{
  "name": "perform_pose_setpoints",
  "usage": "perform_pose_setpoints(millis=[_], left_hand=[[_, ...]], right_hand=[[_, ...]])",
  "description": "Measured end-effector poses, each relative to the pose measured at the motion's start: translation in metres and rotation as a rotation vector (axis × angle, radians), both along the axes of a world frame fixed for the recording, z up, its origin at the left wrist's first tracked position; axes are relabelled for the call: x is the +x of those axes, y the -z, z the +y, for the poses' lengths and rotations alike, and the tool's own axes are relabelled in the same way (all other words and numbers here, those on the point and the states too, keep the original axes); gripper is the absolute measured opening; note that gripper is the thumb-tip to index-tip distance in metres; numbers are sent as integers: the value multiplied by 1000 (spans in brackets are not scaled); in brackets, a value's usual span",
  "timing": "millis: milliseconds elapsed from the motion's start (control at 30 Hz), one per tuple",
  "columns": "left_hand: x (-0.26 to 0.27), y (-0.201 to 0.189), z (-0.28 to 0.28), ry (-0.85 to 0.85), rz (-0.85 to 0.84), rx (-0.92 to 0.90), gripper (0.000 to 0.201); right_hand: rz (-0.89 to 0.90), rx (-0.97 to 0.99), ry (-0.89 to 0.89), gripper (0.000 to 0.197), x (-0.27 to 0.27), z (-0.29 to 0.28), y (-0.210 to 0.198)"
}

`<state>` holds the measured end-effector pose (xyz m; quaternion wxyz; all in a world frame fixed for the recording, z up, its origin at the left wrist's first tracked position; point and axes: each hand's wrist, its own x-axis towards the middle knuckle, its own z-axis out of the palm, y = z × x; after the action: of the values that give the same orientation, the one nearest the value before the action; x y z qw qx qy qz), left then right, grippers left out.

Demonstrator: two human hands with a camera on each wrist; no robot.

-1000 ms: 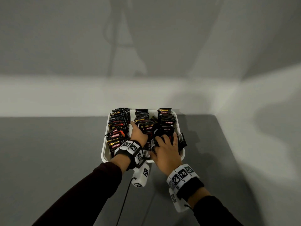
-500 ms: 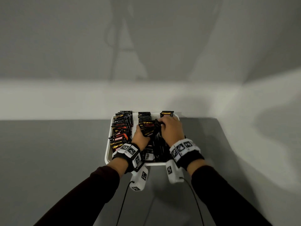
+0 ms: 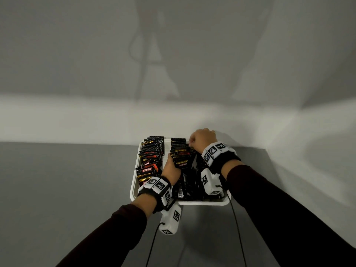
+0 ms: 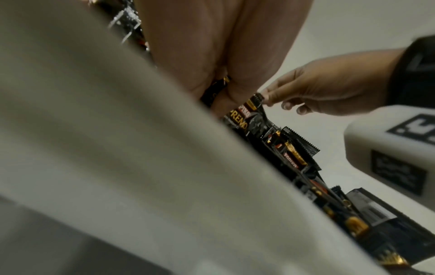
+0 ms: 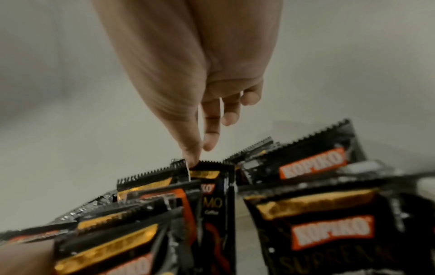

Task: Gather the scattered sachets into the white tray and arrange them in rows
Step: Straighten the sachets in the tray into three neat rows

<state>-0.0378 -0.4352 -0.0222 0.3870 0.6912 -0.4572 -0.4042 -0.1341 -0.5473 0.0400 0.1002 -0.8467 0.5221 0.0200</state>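
Note:
A white tray (image 3: 134, 187) stands at the table's far edge and holds black sachets. One upright row (image 3: 151, 157) fills its left side, and a middle row (image 3: 180, 151) stands beside it. My left hand (image 3: 170, 160) grips the near end of the middle row, thumb against a sachet (image 4: 217, 86). At that row's far end my right hand (image 3: 190, 141) pinches the serrated top of one sachet (image 5: 207, 178) between thumb and forefinger (image 4: 264, 99). More sachets (image 3: 192, 184) lie loose in the tray's right part, partly hidden under my right wrist.
The grey table (image 3: 67, 189) runs wide to the left and near side of the tray. A white wall (image 3: 173, 116) rises right behind the tray, and another wall closes in on the right. Thin cables (image 3: 237, 228) hang from both wrist cameras.
My right hand has gone from the near right of the tray up to the far end of the middle row. My left hand has stayed at that row's near end.

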Motion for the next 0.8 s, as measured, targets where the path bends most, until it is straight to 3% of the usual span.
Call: perform_pose_setpoints(millis=[100, 200, 300, 500, 633, 700, 800], left_hand=[[0, 3, 1, -13, 12, -3, 49], [-2, 3, 3, -68, 32, -16, 68], [-3, 3, 2, -41, 29, -28, 75], [-1, 7, -3, -26, 33, -66, 82], [-1, 13, -5, -88, 46, -73, 63], [0, 16, -5, -61, 78, -118, 48], [0, 15, -3, -27, 108, -155, 46]], right_hand=[[-95, 4, 0, 23, 9, 7, 0], [-42, 97, -34, 26, 13, 16, 6], [-92, 158, -41, 33, 7, 19, 7], [-211, 66, 51, 36, -16, 19, -3], [-405, 271, 14, 54, -21, 41, 2], [-407, 350, -15, 58, -22, 52, 8], [-382, 396, 23, 56, -21, 61, 17]])
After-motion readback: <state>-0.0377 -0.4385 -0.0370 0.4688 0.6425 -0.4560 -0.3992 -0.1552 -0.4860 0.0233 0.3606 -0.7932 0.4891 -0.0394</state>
